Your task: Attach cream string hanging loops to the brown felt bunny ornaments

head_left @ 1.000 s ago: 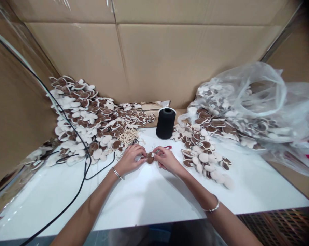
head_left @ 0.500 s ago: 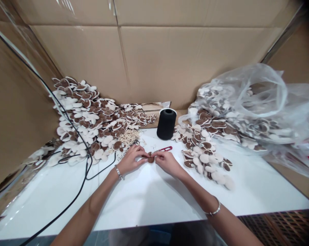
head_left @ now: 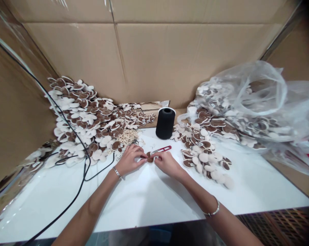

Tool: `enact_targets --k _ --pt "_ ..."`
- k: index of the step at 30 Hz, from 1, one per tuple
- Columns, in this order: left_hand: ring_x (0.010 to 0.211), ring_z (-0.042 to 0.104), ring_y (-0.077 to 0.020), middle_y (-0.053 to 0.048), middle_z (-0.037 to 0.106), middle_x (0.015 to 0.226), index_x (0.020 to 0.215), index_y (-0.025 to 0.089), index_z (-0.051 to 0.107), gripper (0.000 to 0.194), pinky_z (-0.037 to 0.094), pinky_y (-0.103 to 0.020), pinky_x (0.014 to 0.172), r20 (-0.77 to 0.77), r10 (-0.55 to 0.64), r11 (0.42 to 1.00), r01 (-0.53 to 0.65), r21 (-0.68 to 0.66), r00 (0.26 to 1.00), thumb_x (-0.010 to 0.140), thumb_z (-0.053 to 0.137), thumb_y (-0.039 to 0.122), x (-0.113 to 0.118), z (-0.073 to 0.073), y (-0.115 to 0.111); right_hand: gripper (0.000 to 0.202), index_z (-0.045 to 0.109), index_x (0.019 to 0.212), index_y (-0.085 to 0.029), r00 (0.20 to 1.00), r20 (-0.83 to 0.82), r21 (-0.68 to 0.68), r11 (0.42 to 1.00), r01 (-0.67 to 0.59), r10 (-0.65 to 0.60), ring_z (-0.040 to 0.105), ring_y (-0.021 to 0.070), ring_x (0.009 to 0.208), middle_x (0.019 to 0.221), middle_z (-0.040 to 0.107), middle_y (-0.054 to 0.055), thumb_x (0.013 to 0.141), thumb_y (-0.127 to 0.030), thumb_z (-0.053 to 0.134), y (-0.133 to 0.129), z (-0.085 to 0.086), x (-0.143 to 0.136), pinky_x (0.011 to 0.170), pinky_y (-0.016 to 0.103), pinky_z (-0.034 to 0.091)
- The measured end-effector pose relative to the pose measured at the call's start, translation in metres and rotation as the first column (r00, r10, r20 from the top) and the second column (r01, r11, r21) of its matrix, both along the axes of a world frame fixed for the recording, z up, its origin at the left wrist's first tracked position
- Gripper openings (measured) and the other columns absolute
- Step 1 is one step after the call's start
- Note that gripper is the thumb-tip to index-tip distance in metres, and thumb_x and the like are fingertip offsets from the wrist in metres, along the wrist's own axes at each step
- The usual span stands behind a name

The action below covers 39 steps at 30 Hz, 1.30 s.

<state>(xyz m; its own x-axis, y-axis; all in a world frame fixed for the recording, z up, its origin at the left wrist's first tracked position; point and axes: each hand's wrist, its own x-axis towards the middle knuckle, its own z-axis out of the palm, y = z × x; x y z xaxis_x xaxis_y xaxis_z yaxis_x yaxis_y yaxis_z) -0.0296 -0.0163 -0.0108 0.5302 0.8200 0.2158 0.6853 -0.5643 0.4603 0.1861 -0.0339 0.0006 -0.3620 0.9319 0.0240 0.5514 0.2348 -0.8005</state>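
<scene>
Between my hands, on the white table point(head_left: 134, 205), is a small brown round fabric piece point(head_left: 150, 159). My left hand point(head_left: 132, 160) is closed on its left side, thumb and fingertips pinching the edge. From the right, my right hand point(head_left: 167, 164) is closed too, with its index finger and thumb at the piece; the other fingers are curled under. Thread snips with a red handle point(head_left: 165, 149) lie just beyond the right hand. A heap of beige cord loops point(head_left: 128, 137) sits past the left hand.
A cone of black thread point(head_left: 165, 124) stands behind the hands. Brown-and-white fabric pieces are heaped at left point(head_left: 80, 112) and right point(head_left: 208, 157), some under a clear plastic bag point(head_left: 267, 99). A black cable point(head_left: 74, 201) crosses the left side. Cardboard walls point(head_left: 154, 58) enclose the table.
My right fingers have shifted slightly on the brown piece, and more of it shows now. Both hands stay in nearly the same place; the whole view has moved a little.
</scene>
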Motion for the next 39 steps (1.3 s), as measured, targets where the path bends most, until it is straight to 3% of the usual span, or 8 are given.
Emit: enact_targets --k 7,14,21,28,36,39 --pt "0.102 0.05 -0.0247 -0.004 0.066 0.099 0.09 0.027 0.072 0.022 0.035 -0.043 0.093 -0.012 0.003 1.0 -0.003 0.01 1.0 0.087 0.059 0.044 0.001 0.003 -0.001 0.031 0.076 0.092 -0.019 0.997 0.061 0.047 0.998 0.041 -0.044 0.061 0.017 0.067 0.073 0.071 0.004 0.079 -0.01 0.05 0.0 -0.005 -0.003 0.071 0.026 0.043" --pt "0.103 0.048 -0.0241 -0.004 0.062 0.105 0.099 0.03 0.07 0.021 0.036 -0.041 0.093 0.007 -0.027 0.998 0.027 -0.054 1.0 0.09 0.055 0.042 0.001 0.001 -0.002 0.035 0.076 0.095 -0.023 1.0 0.029 0.036 0.999 -0.013 0.012 0.061 0.0161 0.067 0.078 0.073 0.002 0.079 -0.01 0.048 -0.001 -0.005 -0.003 0.071 0.025 0.043" --pt "0.099 0.048 -0.0241 -0.004 0.064 0.101 0.093 0.029 0.071 0.023 0.035 -0.042 0.091 -0.022 0.01 1.0 -0.01 0.005 1.0 0.088 0.057 0.046 0.001 0.001 -0.002 0.032 0.076 0.092 -0.021 0.997 0.07 0.038 0.999 0.027 -0.03 0.061 0.0174 0.067 0.072 0.071 0.003 0.079 -0.011 0.049 0.0 -0.003 -0.003 0.07 0.026 0.042" --pt "0.098 0.049 -0.0237 -0.003 0.065 0.098 0.089 0.027 0.069 0.023 0.036 -0.043 0.091 -0.054 0.018 0.999 -0.015 0.049 0.998 0.088 0.057 0.046 0.001 0.004 -0.003 0.025 0.074 0.088 -0.02 0.996 0.083 0.093 0.995 0.023 -0.031 0.057 0.0152 0.062 0.066 0.065 0.001 0.083 -0.014 0.05 0.001 -0.012 -0.002 0.066 0.025 0.04" --pt "0.112 0.047 -0.0255 -0.004 0.065 0.115 0.088 0.024 0.065 0.019 0.036 -0.043 0.095 -0.023 -0.066 0.994 0.068 0.085 0.998 0.09 0.056 0.04 0.006 0.0 -0.003 0.008 0.069 0.087 -0.018 0.996 -0.004 0.202 0.975 -0.09 0.092 0.06 0.0168 0.086 0.103 0.059 0.007 0.083 -0.024 0.066 0.004 -0.019 0.001 0.082 0.029 0.046" --pt "0.115 0.047 -0.0254 -0.003 0.065 0.118 0.088 0.024 0.064 0.016 0.037 -0.042 0.095 -0.024 -0.097 0.993 0.099 0.06 0.995 0.091 0.056 0.037 0.005 -0.005 0.0 0.003 0.067 0.084 -0.018 0.986 -0.046 0.24 0.96 -0.143 0.159 0.06 0.0188 0.097 0.108 0.059 0.007 0.082 -0.021 0.067 0.007 -0.021 0.002 0.089 0.031 0.045"
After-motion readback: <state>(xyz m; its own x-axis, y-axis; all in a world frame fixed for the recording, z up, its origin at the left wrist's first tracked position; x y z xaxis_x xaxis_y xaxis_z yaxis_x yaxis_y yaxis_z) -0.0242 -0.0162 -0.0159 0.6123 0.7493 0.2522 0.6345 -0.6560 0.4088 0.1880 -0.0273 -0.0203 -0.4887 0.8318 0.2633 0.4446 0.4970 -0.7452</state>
